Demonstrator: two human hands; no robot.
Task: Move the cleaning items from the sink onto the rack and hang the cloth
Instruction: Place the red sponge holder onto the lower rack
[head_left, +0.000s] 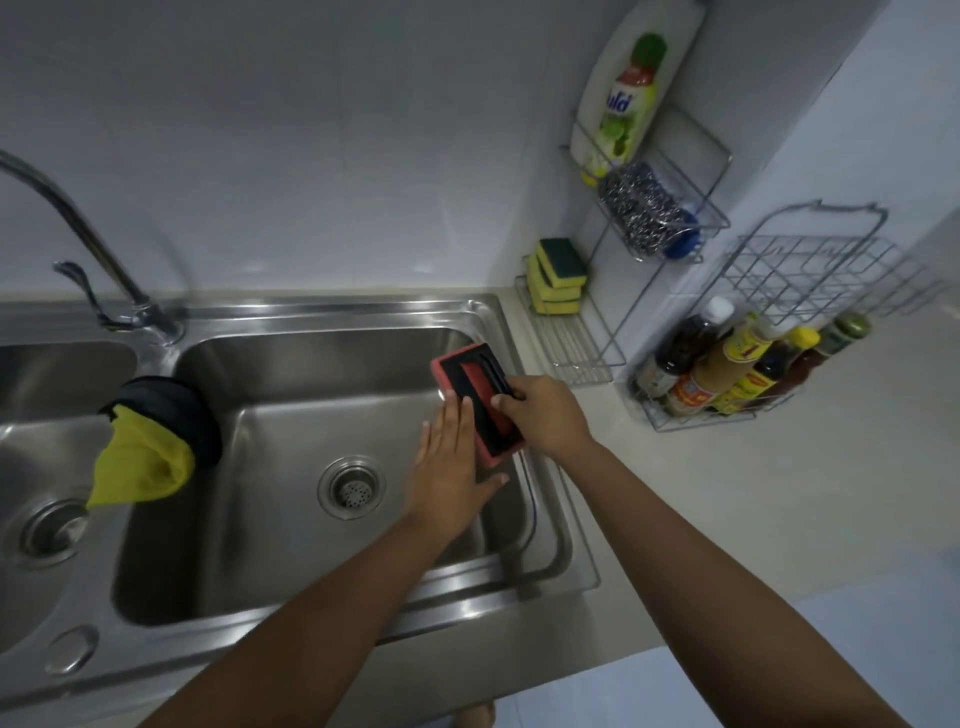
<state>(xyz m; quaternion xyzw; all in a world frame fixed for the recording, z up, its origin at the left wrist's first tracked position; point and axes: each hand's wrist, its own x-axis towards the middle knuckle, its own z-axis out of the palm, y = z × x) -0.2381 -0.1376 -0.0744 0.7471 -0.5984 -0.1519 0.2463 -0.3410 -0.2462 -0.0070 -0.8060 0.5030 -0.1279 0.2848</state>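
Observation:
A red scrub pad with a black handle (475, 382) is held over the right side of the steel sink (291, 519). My right hand (548, 415) grips its handle from the right. My left hand (449, 467) lies flat against its left edge, fingers spread. A yellow and black cloth (150, 441) drapes over the divider between the two basins. The two-tier wire rack (608, 353) stands in the corner, with a stack of yellow-green sponges (557, 276) on its lower shelf and a steel wool scourer (640, 209) and a dish soap bottle (626, 98) above.
The tap (93, 249) rises at the back left of the sink. A wire basket of sauce bottles (727, 374) sits on the counter to the right, under an empty wire shelf (810, 275). The drain (354, 488) is in the basin's middle.

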